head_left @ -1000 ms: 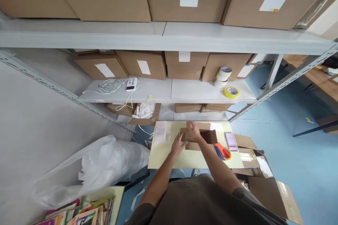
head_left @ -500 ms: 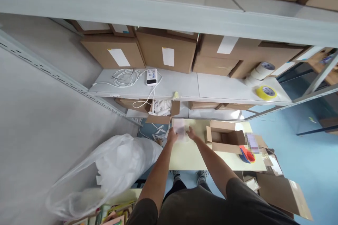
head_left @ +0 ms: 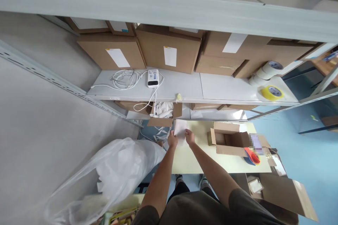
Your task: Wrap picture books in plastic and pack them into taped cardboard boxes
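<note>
"So, where were the hands in the head view?"

"Both were over the left part of the pale yellow table (head_left: 208, 163), one at either side of a pale sheet (head_left: 180, 128). The left hand (head_left: 173, 138) had its fingers closed on the sheet's left edge, and the right hand (head_left: 189, 137) pinched the right edge between thumb and fingers."

"Was the sheet lifted?"

"I couldn't tell whether it touched the tabletop. It was at the table's far left corner, near a small carton (head_left: 160, 122) full of white pieces (head_left: 163, 109)."

"What about the open box (head_left: 231, 150)?"

"That stood farther right on the same table, flaps spread, well apart from both hands. A red-and-blue object (head_left: 252, 157) was just beside its near right corner."

"And on the shelf (head_left: 179, 86)?"

"A white device (head_left: 152, 78) lay on the left part; a yellow tape roll (head_left: 271, 92) lay near the right end, beside stacked white rolls (head_left: 265, 72). Lower down, left of the table, a translucent bag (head_left: 132, 161) bulged."
</note>
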{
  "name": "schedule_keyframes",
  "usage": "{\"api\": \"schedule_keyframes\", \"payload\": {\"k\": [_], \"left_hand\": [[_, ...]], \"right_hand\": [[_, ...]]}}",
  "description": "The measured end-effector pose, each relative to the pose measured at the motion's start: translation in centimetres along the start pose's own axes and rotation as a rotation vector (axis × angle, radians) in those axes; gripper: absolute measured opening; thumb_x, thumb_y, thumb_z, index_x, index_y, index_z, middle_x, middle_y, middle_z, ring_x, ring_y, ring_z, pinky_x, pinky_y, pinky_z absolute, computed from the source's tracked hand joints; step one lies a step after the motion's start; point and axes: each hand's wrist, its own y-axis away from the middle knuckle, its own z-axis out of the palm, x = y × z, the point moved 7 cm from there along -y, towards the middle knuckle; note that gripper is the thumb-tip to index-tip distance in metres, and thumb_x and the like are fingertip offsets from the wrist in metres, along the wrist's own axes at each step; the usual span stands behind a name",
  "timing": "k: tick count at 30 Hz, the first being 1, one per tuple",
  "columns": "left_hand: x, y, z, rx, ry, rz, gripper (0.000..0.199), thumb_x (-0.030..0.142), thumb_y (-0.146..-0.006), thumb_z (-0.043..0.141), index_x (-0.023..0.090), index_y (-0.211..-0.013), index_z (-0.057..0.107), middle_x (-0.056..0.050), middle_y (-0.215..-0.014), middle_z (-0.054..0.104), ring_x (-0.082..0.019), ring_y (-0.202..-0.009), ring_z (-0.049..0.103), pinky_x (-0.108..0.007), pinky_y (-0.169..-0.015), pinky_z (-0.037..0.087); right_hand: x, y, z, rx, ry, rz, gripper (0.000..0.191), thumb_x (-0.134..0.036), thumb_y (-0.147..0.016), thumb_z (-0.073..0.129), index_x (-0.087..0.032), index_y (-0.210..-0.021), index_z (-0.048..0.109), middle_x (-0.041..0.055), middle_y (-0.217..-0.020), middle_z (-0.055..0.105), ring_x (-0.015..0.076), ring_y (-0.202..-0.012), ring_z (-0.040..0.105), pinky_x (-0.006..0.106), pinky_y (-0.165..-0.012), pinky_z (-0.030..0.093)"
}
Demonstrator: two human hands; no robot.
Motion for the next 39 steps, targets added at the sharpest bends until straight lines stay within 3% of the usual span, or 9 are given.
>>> {"api": "schedule_keyframes", "payload": {"k": [3,7,12,17,22,25,30,36,39], "left_hand": [[2.1,1.0,-0.8,0.018,0.136,0.069,0.044,0.015,-0.084,0.066,0.023,-0.128,0.064,-0.009,-0.117,0.078,-0.026,-0.110,0.073,-0.034,-0.095,0.053],[6.3,2.4,-1.9,0.000,0.411,0.189,0.043,0.023,-0.072,0.075,0.021,-0.114,0.066,-0.007,-0.096,0.078,-0.027,-0.092,0.076,-0.035,-0.083,0.057],[12.8,5.3,-1.1,-0.078,0.657,0.280,0.048,0.032,-0.059,0.085,0.020,-0.100,0.065,-0.003,-0.080,0.075,-0.021,-0.072,0.072,-0.030,-0.069,0.054],[20.0,9.1,3.2,-0.111,0.635,0.375,0.047,0.036,-0.062,0.084,0.019,-0.102,0.065,-0.004,-0.081,0.077,-0.019,-0.069,0.071,-0.027,-0.064,0.052],[26.7,13.2,10.2,-0.090,0.505,0.463,0.032,0.042,-0.078,0.074,0.019,-0.100,0.070,-0.005,-0.082,0.077,-0.020,-0.075,0.073,-0.027,-0.067,0.054],[29.1,15.4,14.3,-0.062,0.373,0.468,0.023,0.037,-0.082,0.072,0.019,-0.096,0.074,-0.009,-0.093,0.080,-0.022,-0.089,0.075,-0.028,-0.077,0.057],[27.8,17.5,19.1,-0.147,0.310,0.284,0.026,0.037,-0.085,0.073,0.015,-0.099,0.077,-0.011,-0.093,0.081,-0.023,-0.086,0.078,-0.030,-0.073,0.062],[22.6,19.5,20.3,-0.183,0.378,0.087,0.032,0.043,-0.079,0.084,0.013,-0.089,0.078,-0.015,-0.082,0.079,-0.029,-0.080,0.080,-0.038,-0.074,0.065],[20.8,20.0,20.0,-0.231,0.311,0.015,0.037,0.047,-0.074,0.088,0.013,-0.086,0.078,-0.014,-0.075,0.077,-0.028,-0.072,0.078,-0.039,-0.071,0.065]], "right_hand": [[-1.1,0.2,-3.2,0.105,-0.021,0.075,0.043,-0.020,-0.080,0.052,-0.023,-0.114,0.078,0.0049,-0.097,0.082,0.0230,-0.094,0.077,0.031,-0.087,0.060],[-3.5,0.7,-8.2,0.206,-0.115,0.019,0.042,-0.017,-0.080,0.057,-0.023,-0.117,0.076,0.0070,-0.110,0.081,0.0232,-0.098,0.077,0.034,-0.095,0.059],[-4.8,1.5,-15.5,0.262,-0.233,-0.039,0.040,-0.018,-0.083,0.056,-0.021,-0.118,0.075,0.0074,-0.108,0.081,0.0222,-0.096,0.077,0.031,-0.089,0.061],[-2.6,2.2,-24.0,0.332,-0.313,-0.066,0.038,-0.019,-0.084,0.055,-0.019,-0.117,0.074,0.0070,-0.109,0.081,0.0211,-0.096,0.077,0.031,-0.090,0.060],[3.3,2.8,-32.9,0.412,-0.312,-0.023,0.040,-0.020,-0.083,0.056,-0.019,-0.119,0.074,0.0071,-0.108,0.081,0.0206,-0.093,0.076,0.030,-0.089,0.060],[6.6,3.1,-37.4,0.439,-0.268,-0.024,0.043,-0.020,-0.083,0.055,-0.021,-0.122,0.074,0.0071,-0.114,0.080,0.0213,-0.096,0.076,0.031,-0.091,0.059],[8.1,1.8,-40.6,0.333,-0.103,-0.090,0.047,-0.013,-0.082,0.055,-0.022,-0.123,0.076,0.0064,-0.118,0.080,0.0237,-0.104,0.074,0.033,-0.096,0.057],[5.2,-0.9,-36.8,0.009,0.103,-0.268,0.049,-0.003,-0.079,0.055,-0.025,-0.114,0.080,0.0035,-0.120,0.080,0.0240,-0.113,0.072,0.032,-0.103,0.052],[5.1,-1.1,-35.1,-0.046,0.158,-0.276,0.051,-0.001,-0.081,0.056,-0.020,-0.123,0.078,0.0084,-0.129,0.077,0.0260,-0.124,0.068,0.034,-0.110,0.049]]}}
